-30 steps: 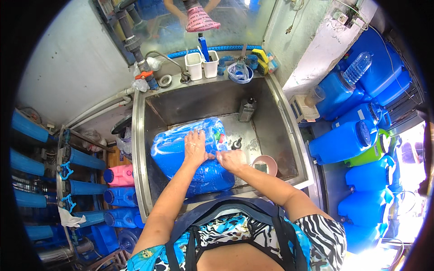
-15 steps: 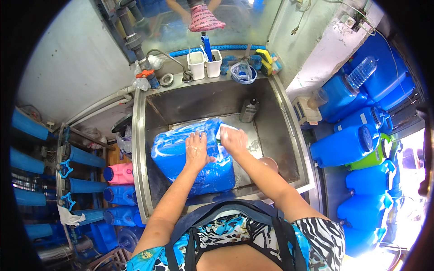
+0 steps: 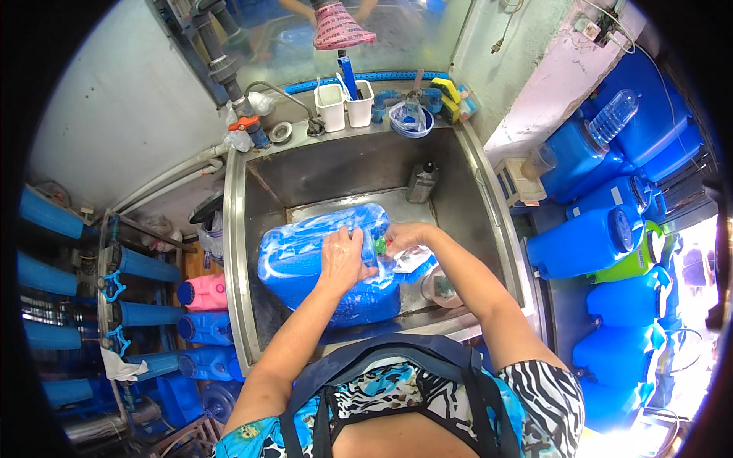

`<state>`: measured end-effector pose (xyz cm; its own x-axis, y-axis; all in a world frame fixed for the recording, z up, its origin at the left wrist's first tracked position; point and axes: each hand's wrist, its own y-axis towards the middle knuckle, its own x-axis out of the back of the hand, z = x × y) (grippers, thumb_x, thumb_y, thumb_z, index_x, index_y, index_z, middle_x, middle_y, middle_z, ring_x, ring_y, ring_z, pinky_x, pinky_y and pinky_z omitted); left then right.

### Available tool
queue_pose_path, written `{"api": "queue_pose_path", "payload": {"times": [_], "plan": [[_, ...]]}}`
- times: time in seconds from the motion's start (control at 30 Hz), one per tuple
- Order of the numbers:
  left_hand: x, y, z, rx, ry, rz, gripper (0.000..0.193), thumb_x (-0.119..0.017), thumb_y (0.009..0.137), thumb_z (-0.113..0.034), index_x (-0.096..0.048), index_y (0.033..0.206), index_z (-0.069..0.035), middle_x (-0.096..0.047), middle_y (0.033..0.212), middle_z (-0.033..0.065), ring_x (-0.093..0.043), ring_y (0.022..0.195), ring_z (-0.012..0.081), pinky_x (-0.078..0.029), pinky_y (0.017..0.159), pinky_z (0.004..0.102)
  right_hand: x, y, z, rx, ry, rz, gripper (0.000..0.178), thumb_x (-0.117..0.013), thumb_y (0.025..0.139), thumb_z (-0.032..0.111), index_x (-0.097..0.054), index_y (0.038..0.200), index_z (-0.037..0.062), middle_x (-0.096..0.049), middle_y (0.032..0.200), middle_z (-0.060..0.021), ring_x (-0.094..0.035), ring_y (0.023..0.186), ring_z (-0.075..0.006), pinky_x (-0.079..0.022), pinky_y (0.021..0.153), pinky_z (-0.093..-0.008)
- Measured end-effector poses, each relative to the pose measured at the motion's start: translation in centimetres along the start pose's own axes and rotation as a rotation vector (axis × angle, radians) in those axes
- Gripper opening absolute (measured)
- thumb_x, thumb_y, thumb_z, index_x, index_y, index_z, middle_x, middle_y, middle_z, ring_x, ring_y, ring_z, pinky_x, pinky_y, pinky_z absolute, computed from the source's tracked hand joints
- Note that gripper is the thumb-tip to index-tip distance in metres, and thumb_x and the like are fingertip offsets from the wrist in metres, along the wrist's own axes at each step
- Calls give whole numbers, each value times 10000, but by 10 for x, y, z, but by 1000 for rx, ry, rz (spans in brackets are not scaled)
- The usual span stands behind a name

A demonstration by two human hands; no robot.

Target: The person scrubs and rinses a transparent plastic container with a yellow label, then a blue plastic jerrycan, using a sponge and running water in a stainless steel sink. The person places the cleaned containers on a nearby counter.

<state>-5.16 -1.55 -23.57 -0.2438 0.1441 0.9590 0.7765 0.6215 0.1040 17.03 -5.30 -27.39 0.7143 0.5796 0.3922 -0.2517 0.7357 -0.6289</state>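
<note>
While the left grip point(image 3: 343, 259) lies open on the blue container point(image 3: 296, 262), we see the right grip point(image 3: 405, 238) closed around a brush point(image 3: 413, 260); slick suds point(image 3: 309, 222) could make the container slide.

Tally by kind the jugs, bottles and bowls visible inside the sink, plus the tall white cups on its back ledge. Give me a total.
Blue jugs: 1
Dark bottles: 1
Pink bowls, partly hidden by the right forearm: 1
Tall white cups: 2
Total: 5
</note>
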Motion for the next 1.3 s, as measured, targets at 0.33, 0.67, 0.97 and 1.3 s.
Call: {"api": "queue_pose_path", "payload": {"times": [0.33, 0.67, 0.97, 1.3], "plan": [[-2, 37, 17, 158, -41, 281, 1251, -920, 415, -429, -289, 1450, -120, -361, 1431, 254, -288, 1356, 444, -298, 1052, 594, -70, -1, 40, -108, -550, -756, 574, -624, 805, 319, -470, 1216, -52, -683, 797, -172, -684, 750, -334, -547, 652, -427], [-18, 22, -6, 230, 79, 8, 1052, -760, 543, -677, -468, 1351, -70, -488, 1304, 272, -436, 1227, 460, -341, 987, 575, 10, -31, 18, 157, 491, -905, 477, -543, 853, 491, -709, 881, 45, -683, 874, -192, -655, 808, -305, -484, 733, -395], [-26, 18, -12, 283, 145, 0, 982, -828, 555, -535, -468, 1338, -66, -477, 1313, 272, -427, 1235, 469, -345, 1007, 549, -24, 10, -11, -67, 17, -965, 437, -477, 850, 457, -702, 873, 83, -661, 955, -185, -620, 920, -392, -471, 814, -472], [-15, 12, 14, 71, 15, 55, 1099, -901, 412, -354, -433, 1355, -37, -461, 1325, 299, -470, 1218, 423, -385, 1026, 453, -48, 14, -32, -157, 794, -238, 631, -438, 892, 644, -720, 755, 96, -682, 817, -47, -566, 656, -240, -457, 646, -362]]}}
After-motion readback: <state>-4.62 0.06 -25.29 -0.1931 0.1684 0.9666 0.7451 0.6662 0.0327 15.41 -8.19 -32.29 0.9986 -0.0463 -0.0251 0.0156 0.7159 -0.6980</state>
